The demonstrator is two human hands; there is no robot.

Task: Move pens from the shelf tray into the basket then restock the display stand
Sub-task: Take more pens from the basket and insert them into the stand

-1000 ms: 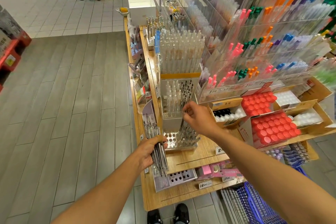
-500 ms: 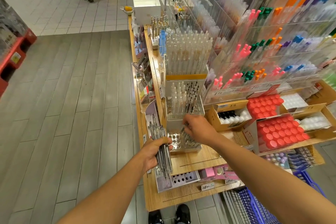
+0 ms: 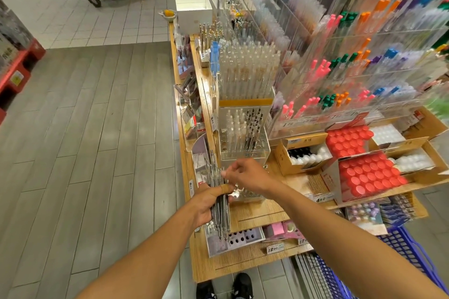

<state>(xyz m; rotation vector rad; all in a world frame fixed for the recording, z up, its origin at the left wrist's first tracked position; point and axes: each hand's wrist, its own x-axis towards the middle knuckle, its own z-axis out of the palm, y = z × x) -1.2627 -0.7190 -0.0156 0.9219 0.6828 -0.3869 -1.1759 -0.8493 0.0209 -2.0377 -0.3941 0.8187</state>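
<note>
Nearest: blue plastic shopping basket [image 3: 398, 262] sits low on the floor by the shelf's near right corner, nothing going in just now. Up a bit, left hand [image 3: 206, 204] clamps a fat bundle of slim silver-and-black pens [image 3: 220, 204], thumb across the front, tips hanging down. Right hand [image 3: 247, 177] has come back from the clear perforated acrylic display stand [image 3: 245, 150], where it was 1 s ago, and now meets the top of the bundle, fingers curled in a pinch; looks like it's taking 1 pen, though I can't tell whether it actually has it. Means restocking's underway, pen by pen. Behind, the stand's black pens [image 3: 252, 128] fill the right rows; front holes gape, so plenty left to do.
</note>
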